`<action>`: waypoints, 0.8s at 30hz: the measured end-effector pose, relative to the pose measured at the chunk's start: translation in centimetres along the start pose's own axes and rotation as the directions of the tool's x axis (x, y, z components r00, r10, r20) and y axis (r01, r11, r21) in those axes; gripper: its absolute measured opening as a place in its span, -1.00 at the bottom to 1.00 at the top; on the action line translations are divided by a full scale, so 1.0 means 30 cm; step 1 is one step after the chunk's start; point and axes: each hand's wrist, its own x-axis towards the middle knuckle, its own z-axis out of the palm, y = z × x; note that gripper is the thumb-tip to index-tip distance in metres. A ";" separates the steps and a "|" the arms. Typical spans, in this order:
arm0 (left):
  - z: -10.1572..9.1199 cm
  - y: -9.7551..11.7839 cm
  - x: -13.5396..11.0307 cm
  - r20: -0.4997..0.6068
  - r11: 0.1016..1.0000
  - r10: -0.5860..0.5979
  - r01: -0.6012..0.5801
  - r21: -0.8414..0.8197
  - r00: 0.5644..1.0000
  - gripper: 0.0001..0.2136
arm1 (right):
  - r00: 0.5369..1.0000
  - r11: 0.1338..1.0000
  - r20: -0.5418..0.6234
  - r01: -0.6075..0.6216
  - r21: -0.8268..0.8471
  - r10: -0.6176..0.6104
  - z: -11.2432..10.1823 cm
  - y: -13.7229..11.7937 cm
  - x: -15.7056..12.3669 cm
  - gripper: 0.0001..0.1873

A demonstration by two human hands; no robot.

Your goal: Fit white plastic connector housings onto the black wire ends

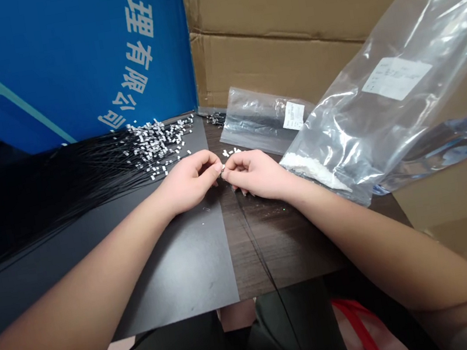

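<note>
My left hand (192, 178) and my right hand (253, 173) meet fingertip to fingertip over the dark wooden table (289, 249). Both are pinched closed around a tiny white piece (222, 168) held between them. A thin black wire (259, 248) runs from under my hands toward me and off the table's front edge. To the left lies a large fan of black wires (52, 180) whose ends carry several small white pieces (160, 142). A few loose white pieces (230, 152) lie just beyond my fingers.
A black sheet (177, 267) covers the table's left part. A blue printed board (64, 60) stands behind it, cardboard boxes (282, 31) at the back. A small clear bag (262, 117) and a large clear bag with white bits (382, 104) lie on the right.
</note>
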 end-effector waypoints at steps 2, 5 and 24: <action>-0.001 0.000 0.000 0.005 1.000 0.002 -0.002 -0.006 1.000 -0.73 | 1.000 1.000 0.003 0.008 -0.016 -0.008 0.000 0.001 0.000 -0.85; -0.002 0.002 0.001 0.010 1.000 0.006 -0.005 -0.009 1.000 -0.74 | 1.000 0.999 0.001 0.019 -0.031 -0.019 -0.001 0.001 0.001 -0.84; 0.001 0.001 0.003 0.002 1.000 -0.003 0.003 -0.009 1.000 -0.75 | 1.000 0.999 0.010 0.024 -0.034 -0.024 -0.005 0.002 0.000 -0.87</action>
